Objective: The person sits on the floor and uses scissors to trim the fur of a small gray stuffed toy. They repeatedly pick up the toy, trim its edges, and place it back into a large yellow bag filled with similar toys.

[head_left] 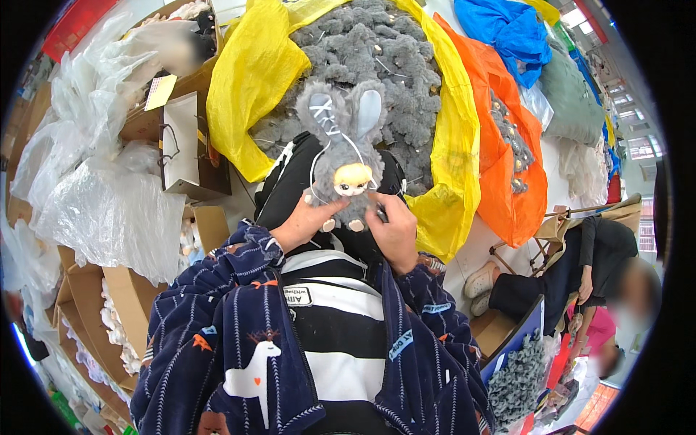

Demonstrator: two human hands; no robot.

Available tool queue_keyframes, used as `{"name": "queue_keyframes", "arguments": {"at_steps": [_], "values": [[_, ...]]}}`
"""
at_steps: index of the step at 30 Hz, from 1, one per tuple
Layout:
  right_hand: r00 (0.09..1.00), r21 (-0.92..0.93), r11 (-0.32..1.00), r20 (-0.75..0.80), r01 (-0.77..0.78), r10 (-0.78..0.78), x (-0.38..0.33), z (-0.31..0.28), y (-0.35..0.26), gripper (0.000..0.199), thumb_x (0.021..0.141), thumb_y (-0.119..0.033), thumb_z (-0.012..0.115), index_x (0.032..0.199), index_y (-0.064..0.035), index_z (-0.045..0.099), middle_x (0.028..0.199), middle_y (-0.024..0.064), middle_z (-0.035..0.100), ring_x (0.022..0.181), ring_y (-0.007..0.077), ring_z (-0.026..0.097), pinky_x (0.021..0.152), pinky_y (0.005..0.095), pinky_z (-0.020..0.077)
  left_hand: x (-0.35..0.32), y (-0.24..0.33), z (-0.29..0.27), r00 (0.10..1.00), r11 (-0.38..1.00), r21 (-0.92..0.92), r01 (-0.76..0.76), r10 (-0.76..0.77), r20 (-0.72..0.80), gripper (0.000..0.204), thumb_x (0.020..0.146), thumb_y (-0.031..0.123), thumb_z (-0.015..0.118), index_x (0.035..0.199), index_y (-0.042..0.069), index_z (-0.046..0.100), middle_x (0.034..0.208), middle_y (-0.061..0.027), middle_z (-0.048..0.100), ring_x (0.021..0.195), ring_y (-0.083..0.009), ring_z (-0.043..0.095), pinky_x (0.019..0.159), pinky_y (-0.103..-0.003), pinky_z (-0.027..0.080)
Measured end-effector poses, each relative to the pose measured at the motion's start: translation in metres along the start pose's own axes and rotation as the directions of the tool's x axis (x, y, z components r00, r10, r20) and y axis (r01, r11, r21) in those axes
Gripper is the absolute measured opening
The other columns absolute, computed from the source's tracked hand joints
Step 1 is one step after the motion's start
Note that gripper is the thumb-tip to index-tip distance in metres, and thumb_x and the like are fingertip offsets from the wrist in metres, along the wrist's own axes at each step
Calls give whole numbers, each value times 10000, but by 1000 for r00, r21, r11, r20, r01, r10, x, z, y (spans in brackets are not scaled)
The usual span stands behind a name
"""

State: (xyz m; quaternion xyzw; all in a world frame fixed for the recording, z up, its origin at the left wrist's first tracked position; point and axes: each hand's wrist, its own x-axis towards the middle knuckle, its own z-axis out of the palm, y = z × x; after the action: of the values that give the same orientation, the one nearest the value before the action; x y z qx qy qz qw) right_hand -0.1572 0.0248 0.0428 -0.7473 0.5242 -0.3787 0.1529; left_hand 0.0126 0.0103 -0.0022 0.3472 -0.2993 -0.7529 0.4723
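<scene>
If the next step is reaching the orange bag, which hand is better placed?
Right, likely. The right hand sits nearer the orange bag; the left hand is on the far side of the gray plush toy, thumb on its body.

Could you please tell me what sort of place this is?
Probably a soft-toy workshop. An open yellow sack is full of grey plush pieces, an orange sack holds similar ones, and a grey rabbit-eared doll is in the left hand.

Doll (351, 180) before a sack (457, 159) — boxes (181, 134) left, second sack (518, 206) (just beside it) right.
</scene>
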Motion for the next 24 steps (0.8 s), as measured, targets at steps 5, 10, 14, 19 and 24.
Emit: {"name": "queue_keyframes", "arguments": {"at_steps": [5,10,14,19,24], "values": [[991,86,987,8,-137,137,-3,-15,-23,253,678,-62,698,913,-40,606,726,110,590,614,245,599,545,293,464,1,4,-6,997,994,-81,68,-70,-22,372,844,98,595,1195,55,480,1088,-52,573,963,-157,569,782,-289,483],[969,-135,981,222,140,-108,-6,-2,-19,255,733,-132,697,945,-56,578,716,78,588,580,180,598,520,282,465,3,0,-3,1000,996,-94,1,-4,-31,348,842,121,604,1170,73,497,1021,-41,593,815,-124,596,566,-254,498],[828,519,651,261,-554,496,-10,10,-7,173,806,-110,610,915,3,540,636,0,516,517,82,501,456,251,409,-1,10,-4,988,979,-148,139,-147,-40,335,849,140,602,1163,78,503,1007,-34,597,803,-112,591,539,-246,491],[673,784,100,452,-613,586,-6,12,-12,94,835,-88,578,890,-35,522,729,58,577,451,54,421,396,210,348,5,9,-6,994,970,-218,105,-99,37,363,858,139,590,1198,76,480,1079,-45,572,939,-146,568,726,-285,502],[989,285,954,-84,-90,119,-1,14,-6,192,723,12,639,871,-89,572,700,62,553,451,143,490,407,271,389,9,45,-17,982,994,-59,-97,105,156,714,823,300,626,1376,120,212,1327,-37,356,1162,-180,431,902,-349,407]]}}
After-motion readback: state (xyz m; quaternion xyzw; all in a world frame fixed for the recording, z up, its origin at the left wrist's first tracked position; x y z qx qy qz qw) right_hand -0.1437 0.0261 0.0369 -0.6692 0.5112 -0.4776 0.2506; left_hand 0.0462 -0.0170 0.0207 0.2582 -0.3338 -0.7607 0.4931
